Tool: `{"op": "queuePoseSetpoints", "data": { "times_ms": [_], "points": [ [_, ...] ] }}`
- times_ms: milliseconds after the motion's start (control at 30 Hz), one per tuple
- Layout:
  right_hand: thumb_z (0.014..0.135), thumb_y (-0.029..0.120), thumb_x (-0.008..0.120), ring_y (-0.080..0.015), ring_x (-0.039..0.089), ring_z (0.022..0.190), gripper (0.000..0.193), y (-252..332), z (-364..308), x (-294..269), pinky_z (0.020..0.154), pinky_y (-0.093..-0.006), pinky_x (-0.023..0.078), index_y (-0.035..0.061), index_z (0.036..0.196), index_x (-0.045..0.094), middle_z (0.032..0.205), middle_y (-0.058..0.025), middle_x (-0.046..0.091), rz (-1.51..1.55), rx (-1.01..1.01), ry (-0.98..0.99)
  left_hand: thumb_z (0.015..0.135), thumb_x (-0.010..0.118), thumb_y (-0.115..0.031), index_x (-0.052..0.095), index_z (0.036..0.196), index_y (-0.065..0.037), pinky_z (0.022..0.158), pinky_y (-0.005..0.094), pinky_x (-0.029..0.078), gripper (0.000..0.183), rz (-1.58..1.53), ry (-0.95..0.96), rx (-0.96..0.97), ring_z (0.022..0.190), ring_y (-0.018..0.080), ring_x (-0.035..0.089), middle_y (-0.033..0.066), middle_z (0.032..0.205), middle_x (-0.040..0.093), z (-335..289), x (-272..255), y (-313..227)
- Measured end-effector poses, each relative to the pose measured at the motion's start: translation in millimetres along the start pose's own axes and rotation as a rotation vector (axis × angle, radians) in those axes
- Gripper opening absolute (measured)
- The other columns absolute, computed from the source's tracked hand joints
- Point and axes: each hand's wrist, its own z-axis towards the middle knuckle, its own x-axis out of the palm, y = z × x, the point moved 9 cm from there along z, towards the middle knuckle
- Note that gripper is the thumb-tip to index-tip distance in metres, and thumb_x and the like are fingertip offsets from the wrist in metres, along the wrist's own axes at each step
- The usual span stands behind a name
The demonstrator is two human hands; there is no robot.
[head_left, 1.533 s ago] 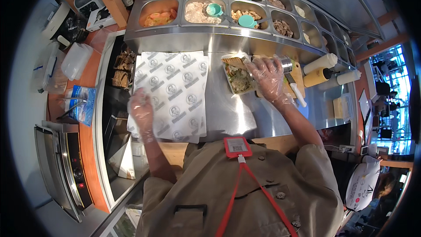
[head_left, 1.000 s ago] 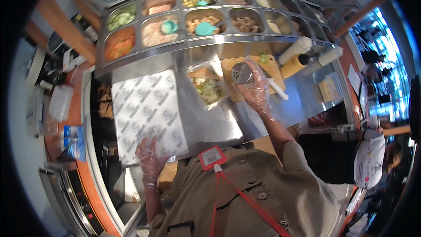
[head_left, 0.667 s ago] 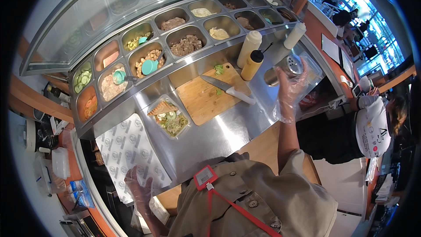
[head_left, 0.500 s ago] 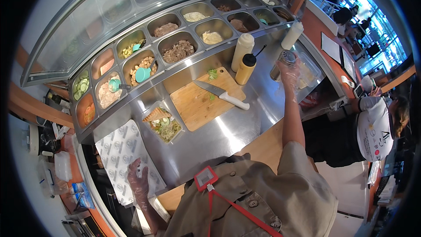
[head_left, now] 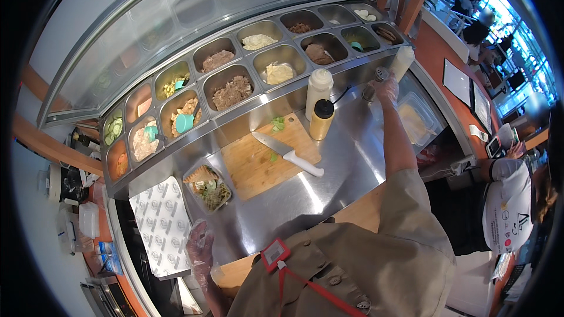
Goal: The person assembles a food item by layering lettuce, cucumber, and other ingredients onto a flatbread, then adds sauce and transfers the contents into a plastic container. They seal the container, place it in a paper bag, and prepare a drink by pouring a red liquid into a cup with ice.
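My right hand [head_left: 387,91], in a clear plastic glove, is closed round a metal-topped shaker [head_left: 382,74] at the far right of the steel counter. A white squeeze bottle [head_left: 402,63] stands right beside that hand. My left hand [head_left: 201,245], also gloved, hovers near the counter's front edge with loosely bent fingers and nothing in it. Near it are a stack of printed paper sheets [head_left: 158,223] and a clear tray with salad and toasted bread [head_left: 208,189]. A white-handled knife [head_left: 288,152] lies on the wooden cutting board [head_left: 249,167] beside green leaf scraps.
Steel food pans [head_left: 232,88] with fillings line the counter's back under a raised lid [head_left: 194,0]. A pale squeeze bottle [head_left: 318,91] and a yellow one [head_left: 322,120] stand right of the board. A lidded plastic container [head_left: 416,118] sits farther right. Another person [head_left: 508,205] stands at the right.
My right hand has carried the shaker back, closer to the white squeeze bottle. My left hand has moved right, off the paper sheets. The view has shifted slightly.
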Motion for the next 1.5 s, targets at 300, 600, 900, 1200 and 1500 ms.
{"op": "queuePoseSetpoints", "data": {
  "times_ms": [300, 600, 900, 1200, 1500],
  "points": [
    [0.073, 0.032, 0.089, -0.0274, 0.061, 0.117, 0.094, 131.8, -181.8, -37.6, 0.104, -0.0406, 0.047, 0.0009, 0.147, 0.040, 0.133, -0.0177, 0.060, 0.530, -0.378, 0.271, 0.089, 0.073, -0.009, 0.060, 0.136, -0.007, 0.086, 0.0329, 0.053, 0.048, 0.079, 0.251, 0.276, 0.099, 0.0212, 0.068, 0.0110, 0.119, 0.069, 105.3, 135.3, -112.0],
    [0.075, 0.017, 0.082, -0.0417, 0.069, 0.100, 0.083, 134.3, -203.3, -17.8, 0.087, -0.0458, 0.055, 0.0102, 0.147, 0.040, 0.109, -0.0241, 0.068, 0.465, -0.174, 0.117, 0.078, 0.083, -0.009, 0.029, 0.155, -0.005, 0.096, 0.0349, 0.051, 0.094, -0.409, 0.553, 0.437, 0.111, 0.0227, 0.063, 0.0176, 0.122, 0.065, 230.2, 369.9, -235.2],
    [0.072, 0.018, 0.081, -0.0401, 0.068, 0.096, 0.063, 35.7, -83.0, -50.3, 0.087, -0.0471, 0.052, 0.0097, 0.129, 0.056, 0.103, -0.0198, 0.071, 0.086, -0.073, -0.119, 0.067, 0.091, -0.010, 0.056, 0.123, -0.002, 0.092, 0.0348, 0.054, 0.067, -0.060, 0.556, 0.598, 0.100, 0.0194, 0.067, 0.0102, 0.111, 0.069, 210.3, 469.8, -284.2],
    [0.070, 0.015, 0.082, -0.0371, 0.067, 0.097, 0.064, 3.2, 9.4, -64.3, 0.089, -0.0449, 0.051, 0.0078, 0.129, 0.058, 0.104, -0.0202, 0.071, -0.175, -0.139, 0.033, 0.060, 0.093, -0.016, 0.063, 0.120, -0.008, 0.089, 0.0400, 0.055, 0.068, -0.297, 0.546, 0.624, 0.096, 0.0295, 0.071, 0.0106, 0.102, 0.073, 175.9, 575.8, -327.2],
    [0.093, 0.057, 0.064, -0.0293, 0.061, 0.118, 0.084, 30.5, -135.2, -85.7, 0.097, -0.0470, 0.052, 0.0022, 0.151, 0.038, 0.140, -0.0172, 0.055, 1.485, 0.173, 0.544, 0.089, 0.077, -0.020, 0.034, 0.154, -0.005, 0.090, 0.0309, 0.051, 0.079, -0.601, 0.973, 0.266, 0.116, 0.0184, 0.054, 0.0142, 0.139, 0.047, 148.6, 526.8, -261.0]
  ]
}}
